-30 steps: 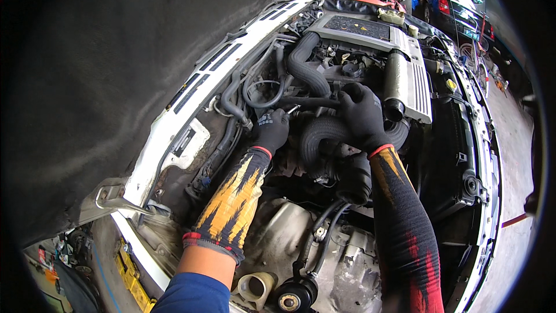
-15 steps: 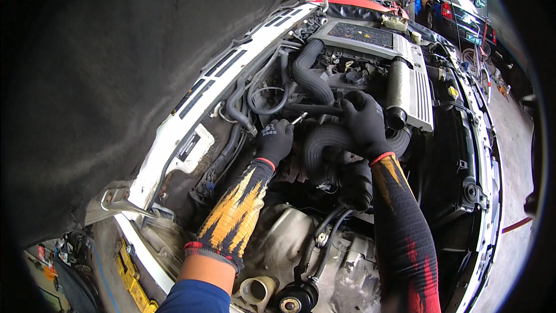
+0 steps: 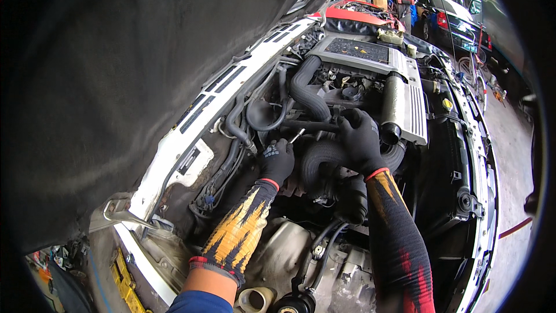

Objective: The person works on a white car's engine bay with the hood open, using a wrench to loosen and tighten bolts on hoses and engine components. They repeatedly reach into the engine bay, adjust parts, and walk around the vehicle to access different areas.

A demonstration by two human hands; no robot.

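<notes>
A: What is the left hand in the black glove (image 3: pixel 276 159) doing?

B: Its fingers are curling tight around a small shiny silver metal rod (image 3: pixel 297 135). The tip is poking out past the top of the fist, pointing up and to the right.

A: And the right hand in the black glove (image 3: pixel 360 139)?

B: Its fingers are bending at the right end of a straight black hose (image 3: pixel 313 126). I can't tell how far they are closing, or if they are holding it. The hose is lying just above the silver tip.

A: What is sitting close by?

B: A fat, curved, ribbed black hose (image 3: pixel 317 162) is bending between the hands, a bit lower. A thin black looped hose (image 3: pixel 283 115) is curling just above the left fist. Another fat, wavy black hose (image 3: pixel 307 87) is winding down from above, toward the straight one.

A: And farther out?

B: A flat silver metal box with a dark mesh top (image 3: pixel 337 43) is resting above the right hand. A long white metal edge with dark slots (image 3: pixel 168 156) is running along the left of the left fist. A short cream tube (image 3: pixel 255 299) is showing far below that fist.
</notes>
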